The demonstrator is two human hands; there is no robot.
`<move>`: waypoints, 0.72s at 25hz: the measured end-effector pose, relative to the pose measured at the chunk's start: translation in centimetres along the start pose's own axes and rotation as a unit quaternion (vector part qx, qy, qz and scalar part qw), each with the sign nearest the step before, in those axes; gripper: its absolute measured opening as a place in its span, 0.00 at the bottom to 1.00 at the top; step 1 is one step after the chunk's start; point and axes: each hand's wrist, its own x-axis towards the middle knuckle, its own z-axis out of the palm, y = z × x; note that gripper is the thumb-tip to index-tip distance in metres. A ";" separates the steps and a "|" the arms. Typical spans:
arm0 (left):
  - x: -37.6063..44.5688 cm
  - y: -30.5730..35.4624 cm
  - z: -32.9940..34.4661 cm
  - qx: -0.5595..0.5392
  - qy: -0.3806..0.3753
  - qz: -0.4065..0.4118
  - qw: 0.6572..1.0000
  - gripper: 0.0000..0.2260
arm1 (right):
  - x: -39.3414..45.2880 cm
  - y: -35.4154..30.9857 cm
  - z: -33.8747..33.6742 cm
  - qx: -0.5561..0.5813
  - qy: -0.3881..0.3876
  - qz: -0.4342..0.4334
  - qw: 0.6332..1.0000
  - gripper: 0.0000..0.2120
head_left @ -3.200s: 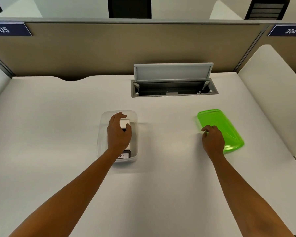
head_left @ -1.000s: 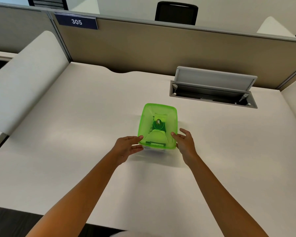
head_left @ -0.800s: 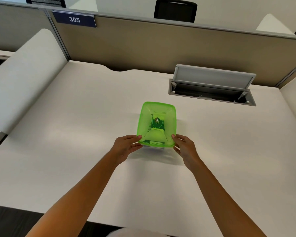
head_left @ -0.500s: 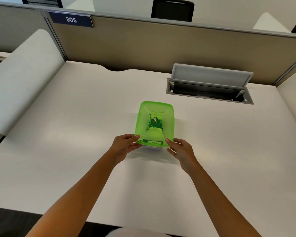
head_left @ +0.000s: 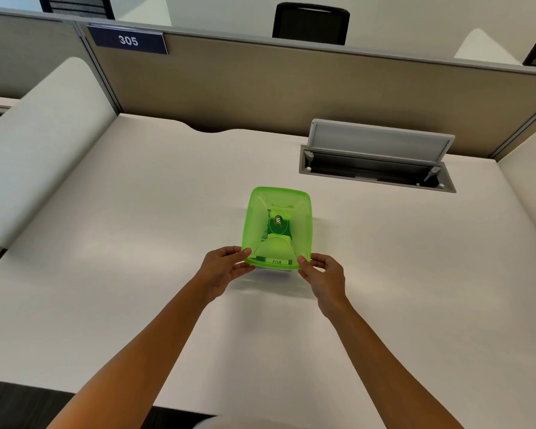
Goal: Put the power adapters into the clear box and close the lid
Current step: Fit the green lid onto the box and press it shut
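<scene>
The translucent green lid (head_left: 300, 212) lies on top of the clear box, whose near wall (head_left: 273, 271) shows just below the lid's front edge. White power adapters (head_left: 274, 247) are dimly visible through the lid, with a label reading 018. My left hand (head_left: 222, 267) pinches the lid's near left corner, thumb on top. My right hand (head_left: 324, 272) pinches the near right corner the same way. The box's other walls are hidden under the lid.
The box stands mid-way across a white desk (head_left: 136, 243). An open grey cable hatch (head_left: 375, 162) is sunk into the desk at the back right. Beige partitions (head_left: 291, 88) stand behind, and white side panels (head_left: 41, 144) flank the desk.
The green lid, which lay on the desk at the right, now sits on the box. Both hands have closed in on its near corners over the last second.
</scene>
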 end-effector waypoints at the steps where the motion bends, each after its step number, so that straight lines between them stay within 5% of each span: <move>1: 0.0 -0.1 0.0 -0.004 0.003 -0.001 1.000 0.04 | 0.0 0.0 0.0 0.001 -0.003 -0.002 1.000 0.19; 7: 0.2 -0.4 -0.4 0.060 0.049 -0.005 0.997 0.15 | 1.3 -2.1 -1.9 0.033 -0.126 0.033 0.991 0.14; 11: 1.0 0.5 -0.4 0.021 0.080 0.006 0.997 0.14 | 4.1 -5.7 -5.2 -0.051 -0.220 0.095 0.970 0.13; 18: 0.9 -0.2 0.1 0.025 0.041 -0.022 0.999 0.13 | 8.3 -9.7 -7.1 -0.195 -0.243 0.134 0.941 0.16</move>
